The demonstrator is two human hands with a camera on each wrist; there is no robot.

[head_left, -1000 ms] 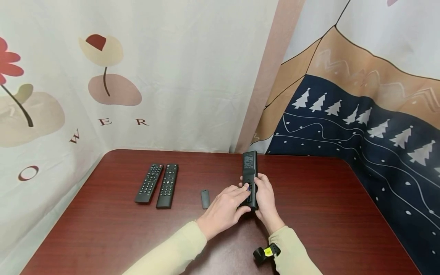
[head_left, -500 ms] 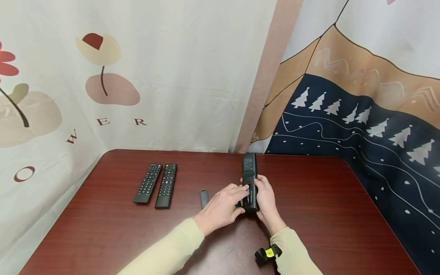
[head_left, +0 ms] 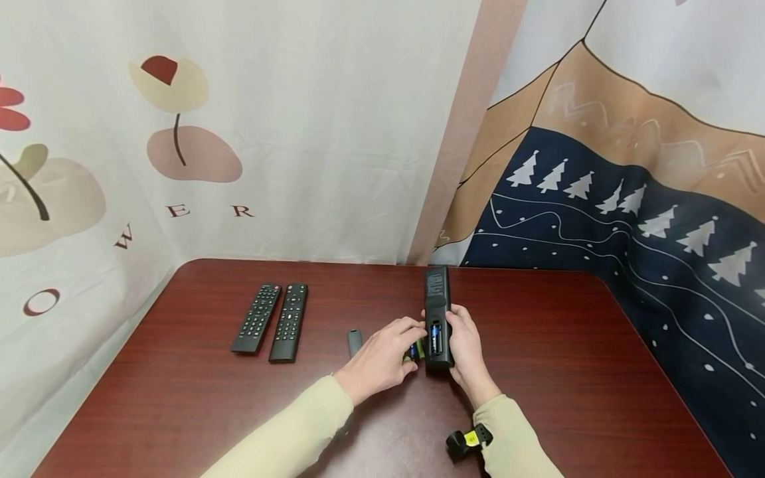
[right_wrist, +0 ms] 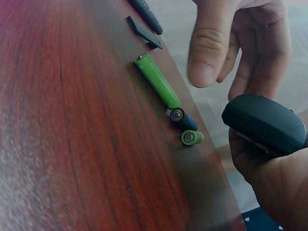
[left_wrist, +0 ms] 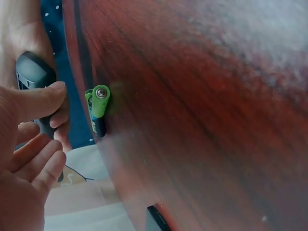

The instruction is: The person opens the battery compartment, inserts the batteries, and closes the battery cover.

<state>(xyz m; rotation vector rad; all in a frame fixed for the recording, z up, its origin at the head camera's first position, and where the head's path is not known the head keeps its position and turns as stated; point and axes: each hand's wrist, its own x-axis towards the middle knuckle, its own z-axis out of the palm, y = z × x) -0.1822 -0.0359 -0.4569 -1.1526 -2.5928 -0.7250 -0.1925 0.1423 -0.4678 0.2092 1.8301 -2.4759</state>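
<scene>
My right hand [head_left: 468, 346] grips a black remote control [head_left: 437, 292], back side up, its battery compartment uncovered. A blue battery [head_left: 436, 338] shows inside the compartment. To the left of the remote is my left hand [head_left: 381, 353], apart from it, with loosely bent fingers and nothing visible between thumb and fingers. Below that hand, loose batteries lie on the table: a long green battery [right_wrist: 158, 81], a dark-ended blue battery [right_wrist: 185, 119] and another green battery [right_wrist: 193, 137]. In the head view the left hand partly hides them.
Two black remotes, one slightly tilted [head_left: 257, 318] and one beside it [head_left: 289, 324], lie buttons up at the left. A small grey battery cover [head_left: 354, 340] is partly behind my left hand. The reddish-brown table [head_left: 568, 372] meets printed curtains at its back edge.
My left fingers have come off the compartment and moved left, leaving the blue battery in plain sight. The loose batteries show more. The remote has shifted slightly right and nearer.
</scene>
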